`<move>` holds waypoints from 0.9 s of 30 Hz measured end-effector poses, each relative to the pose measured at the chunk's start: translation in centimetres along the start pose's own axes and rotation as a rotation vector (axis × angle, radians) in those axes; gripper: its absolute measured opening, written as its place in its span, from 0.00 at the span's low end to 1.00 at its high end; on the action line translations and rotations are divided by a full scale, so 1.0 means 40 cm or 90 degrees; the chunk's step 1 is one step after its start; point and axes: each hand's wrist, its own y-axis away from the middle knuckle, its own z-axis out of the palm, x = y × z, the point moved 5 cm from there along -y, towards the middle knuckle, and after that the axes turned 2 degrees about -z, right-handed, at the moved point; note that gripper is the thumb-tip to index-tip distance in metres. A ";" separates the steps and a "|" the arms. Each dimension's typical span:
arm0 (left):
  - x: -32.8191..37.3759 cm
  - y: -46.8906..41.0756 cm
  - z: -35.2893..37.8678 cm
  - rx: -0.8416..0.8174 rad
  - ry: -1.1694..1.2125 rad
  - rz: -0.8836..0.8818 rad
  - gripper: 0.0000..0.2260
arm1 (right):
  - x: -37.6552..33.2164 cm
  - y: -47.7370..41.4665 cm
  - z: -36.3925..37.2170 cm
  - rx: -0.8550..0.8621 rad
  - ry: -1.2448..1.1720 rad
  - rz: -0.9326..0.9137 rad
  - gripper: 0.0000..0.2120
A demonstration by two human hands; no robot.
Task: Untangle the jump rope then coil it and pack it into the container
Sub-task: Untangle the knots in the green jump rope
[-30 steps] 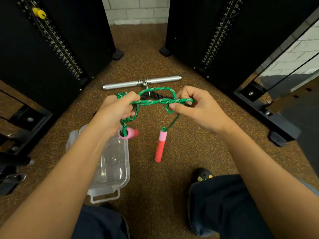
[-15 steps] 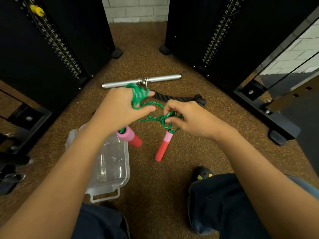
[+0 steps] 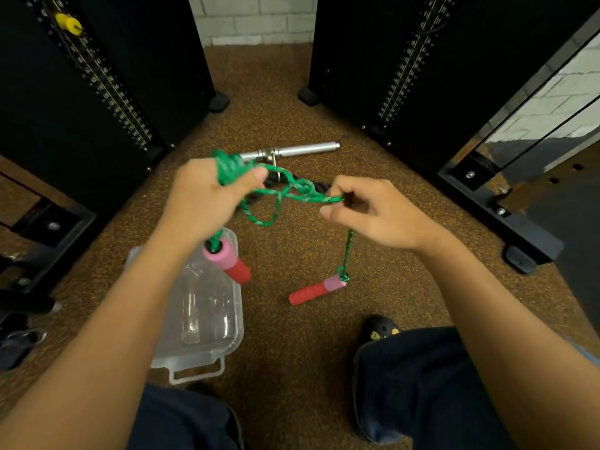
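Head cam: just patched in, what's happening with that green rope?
A person is working a tangled green jump rope between both hands. The left hand grips a bunched wad of rope, one pink-and-red handle dangling below it. The right hand pinches a strand beside the knot; the other handle hangs near the floor. The clear container sits open on the floor, with no rope in it.

green rope (image 3: 293, 193), pink-red handles (image 3: 316, 290)

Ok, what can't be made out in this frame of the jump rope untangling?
Head view only:
- Rope bunch in the left hand: fingers cover its turns.
- Jump rope knot: strands overlap, too fine to trace.
- Clear container: left forearm hides its left side.
- Black rope on the floor: hands cover most.
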 end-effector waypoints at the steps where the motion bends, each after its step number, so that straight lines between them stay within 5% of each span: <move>1: -0.010 -0.003 -0.010 0.034 0.073 -0.033 0.13 | 0.005 0.000 -0.001 0.002 -0.037 0.029 0.14; 4: -0.018 0.005 0.010 0.052 0.267 -0.119 0.10 | 0.016 -0.006 0.004 0.035 -0.099 0.109 0.26; 10: -0.053 0.016 0.034 0.119 0.509 -0.293 0.10 | 0.037 -0.011 0.009 -0.002 -0.189 0.164 0.18; 12: -0.053 0.013 0.031 0.114 0.423 -0.270 0.10 | 0.044 -0.011 0.007 0.012 -0.169 0.155 0.16; 17: -0.033 -0.001 0.007 0.048 -0.159 -0.079 0.25 | 0.048 -0.015 -0.006 0.064 -0.173 0.109 0.07; 27: 0.030 0.016 0.006 0.030 -0.121 0.069 0.21 | 0.045 -0.024 0.018 0.076 0.143 0.054 0.08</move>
